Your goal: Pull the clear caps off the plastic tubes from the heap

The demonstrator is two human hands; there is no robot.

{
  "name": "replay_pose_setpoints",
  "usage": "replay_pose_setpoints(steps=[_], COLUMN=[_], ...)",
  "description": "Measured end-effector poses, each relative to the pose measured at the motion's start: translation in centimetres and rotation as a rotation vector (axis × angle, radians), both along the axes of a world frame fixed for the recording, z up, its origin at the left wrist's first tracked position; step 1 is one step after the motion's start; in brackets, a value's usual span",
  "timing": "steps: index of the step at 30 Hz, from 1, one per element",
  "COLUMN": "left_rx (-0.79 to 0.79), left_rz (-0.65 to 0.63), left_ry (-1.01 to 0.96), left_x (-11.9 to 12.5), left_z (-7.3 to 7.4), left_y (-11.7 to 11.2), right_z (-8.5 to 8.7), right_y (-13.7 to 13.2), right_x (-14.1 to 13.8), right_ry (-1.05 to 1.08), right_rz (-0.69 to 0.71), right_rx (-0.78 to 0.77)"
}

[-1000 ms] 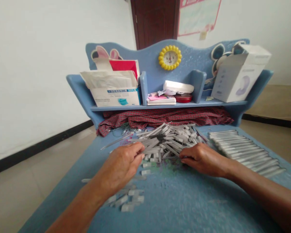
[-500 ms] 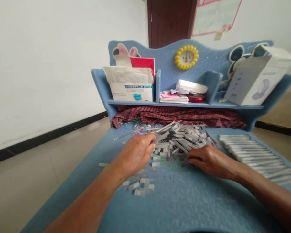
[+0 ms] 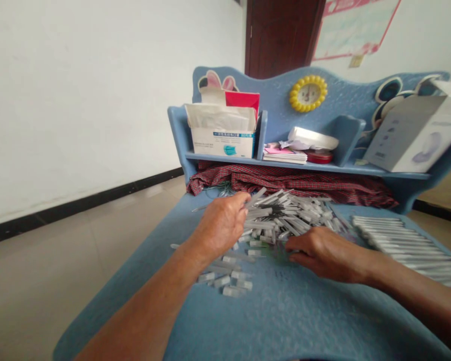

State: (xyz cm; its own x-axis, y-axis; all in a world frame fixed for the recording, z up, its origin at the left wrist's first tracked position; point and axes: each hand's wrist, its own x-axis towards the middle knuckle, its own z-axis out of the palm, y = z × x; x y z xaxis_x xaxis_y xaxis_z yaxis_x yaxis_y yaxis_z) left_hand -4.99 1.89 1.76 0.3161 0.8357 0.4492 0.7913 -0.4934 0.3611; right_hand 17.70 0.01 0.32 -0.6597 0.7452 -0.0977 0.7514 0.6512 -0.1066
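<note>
Along the near edge of the blue-painted desk [image 3: 304, 321], open room; then scattered, whitish, translucent plastic caps [image 3: 232, 291]. Farther in, left hand [image 3: 223, 225] pinching a slim translucent plastic tube [image 3: 257, 197], tilted toward the far right, at the left side of a jumbled heap of translucent plastic pieces [image 3: 295, 222], pointing every way. Right hand [image 3: 323, 253] curled at the heap's near right side; impossible to tell whether holding anything. By the desk's right edge, closer to the right hand, a tidy row of slim silvery-grey tubes [image 3: 402, 245], long axes running left to right. At the far edge, a red plaid cloth [image 3: 308, 180].
</note>
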Motion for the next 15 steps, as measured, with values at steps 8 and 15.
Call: replay_pose_setpoints(steps=[8, 15], left_rx=[-0.017, -0.029], left_rz=[0.062, 0.053], left_ry=[-0.026, -0.045], left_x=[-0.7, -0.7], left_z=[0.5, 0.3], left_y=[0.6, 0.6], right_z=[-0.1, -0.3], right_y=[3.9, 4.6], right_x=[-0.9, -2.1], right_ry=[-0.148, -0.230], right_rz=[-0.214, -0.283], right_rx=[0.251, 0.333])
